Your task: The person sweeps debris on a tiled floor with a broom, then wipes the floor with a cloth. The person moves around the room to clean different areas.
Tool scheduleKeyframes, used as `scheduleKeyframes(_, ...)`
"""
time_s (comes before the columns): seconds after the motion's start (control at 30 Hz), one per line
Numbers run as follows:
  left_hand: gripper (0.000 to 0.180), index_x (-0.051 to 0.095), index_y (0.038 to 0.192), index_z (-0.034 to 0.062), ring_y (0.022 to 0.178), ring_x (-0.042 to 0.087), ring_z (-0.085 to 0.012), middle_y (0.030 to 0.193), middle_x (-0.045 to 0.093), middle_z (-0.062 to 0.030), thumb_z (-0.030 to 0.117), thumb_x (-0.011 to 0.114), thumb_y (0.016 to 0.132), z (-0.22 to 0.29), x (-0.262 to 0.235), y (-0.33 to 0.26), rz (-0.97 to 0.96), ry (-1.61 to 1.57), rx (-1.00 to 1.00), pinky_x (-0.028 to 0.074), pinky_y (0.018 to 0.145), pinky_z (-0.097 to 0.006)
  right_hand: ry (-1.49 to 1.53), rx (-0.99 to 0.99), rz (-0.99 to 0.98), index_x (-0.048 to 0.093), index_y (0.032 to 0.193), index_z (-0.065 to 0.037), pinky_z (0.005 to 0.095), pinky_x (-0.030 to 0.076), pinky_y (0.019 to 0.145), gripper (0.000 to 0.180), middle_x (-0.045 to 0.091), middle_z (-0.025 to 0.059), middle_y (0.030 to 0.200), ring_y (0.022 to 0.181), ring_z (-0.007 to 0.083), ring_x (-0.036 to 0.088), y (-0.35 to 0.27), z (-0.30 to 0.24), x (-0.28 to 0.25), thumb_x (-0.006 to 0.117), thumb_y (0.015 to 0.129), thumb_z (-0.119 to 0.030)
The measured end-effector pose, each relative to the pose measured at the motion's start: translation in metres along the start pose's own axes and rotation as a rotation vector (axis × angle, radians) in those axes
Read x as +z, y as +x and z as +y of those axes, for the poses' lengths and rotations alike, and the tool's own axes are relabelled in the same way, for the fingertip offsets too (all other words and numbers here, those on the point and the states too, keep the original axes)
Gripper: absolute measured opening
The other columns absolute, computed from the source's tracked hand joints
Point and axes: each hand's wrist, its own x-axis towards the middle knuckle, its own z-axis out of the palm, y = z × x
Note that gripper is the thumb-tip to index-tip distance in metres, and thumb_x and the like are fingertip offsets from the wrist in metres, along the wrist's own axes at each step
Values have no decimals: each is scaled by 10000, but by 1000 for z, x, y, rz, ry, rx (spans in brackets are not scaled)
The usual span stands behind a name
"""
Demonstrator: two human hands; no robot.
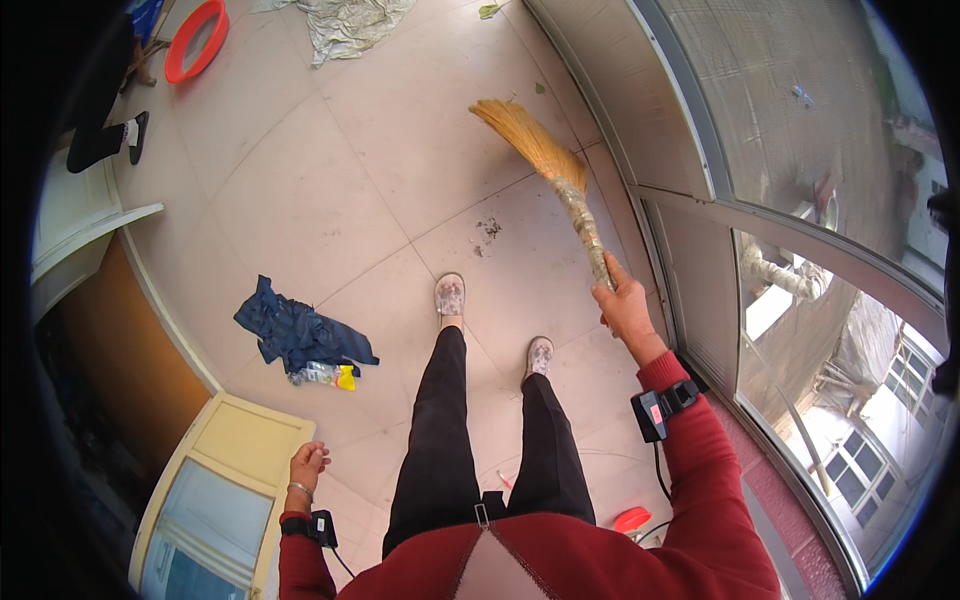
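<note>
Right hand (625,305) closed around wrapped handle of straw broom (545,160), bristles raised off tiled floor (330,180), pointing away. Left hand (308,464) hanging free at side, fingers loosely curled, gripping nothing. Sweeping seemingly partway: small dirt pile (487,232) gathered ahead of feet, not yet cleared; stray leaves (492,10) farther off. Blue cloth (298,332) left of feet, clear plastic bottle with yellow cap (325,375) touching it. Red basin (196,40) far left.

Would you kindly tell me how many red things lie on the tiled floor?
2: a red basin at the far left, and a small red thing behind the person's right leg, partly hidden. More may lie out of view.
</note>
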Motion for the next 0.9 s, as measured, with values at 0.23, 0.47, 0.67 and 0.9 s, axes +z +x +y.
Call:
scheduleKeyframes(0.23,206,619,1146,78,827,674,-147,1012,692,-52,124,550,957,-31,-1,35,-33,-55,28,518,706,-262,-58,-80,3,572,1057,51,373,472,410,280,623,164,685,468,239,621,201,-99,37,483,806,-36)
scheduleKeyframes(0.47,211,621,1147,70,828,673,-141,1011,692,-52,130,550,958,-50,-25,20,-53,-112,-60,510,704,-260,-327,58,-256,527,1323,-105,392,535,508,516,676,189,788,534,265,654,69,-55,88,549,807,-92)
scheduleKeyframes(0.67,212,626,1142,74,813,673,-140,1006,693,-56,133,550,953,-47,-50,7,8,-133,-108,508,694,-256,-336,-183,-29,467,1418,-137,409,526,771,635,687,212,899,809,343,673,29,-115,57,647,809,-171)
scheduleKeyframes(0.9,206,623,1130,85,814,673,-135,992,687,-44,139,539,950,-44,3,17,34,-220,-111,524,695,-258,-69,-252,12,437,1446,-76,329,452,403,653,594,84,639,416,178,566,289,-256,47,584,810,-69)
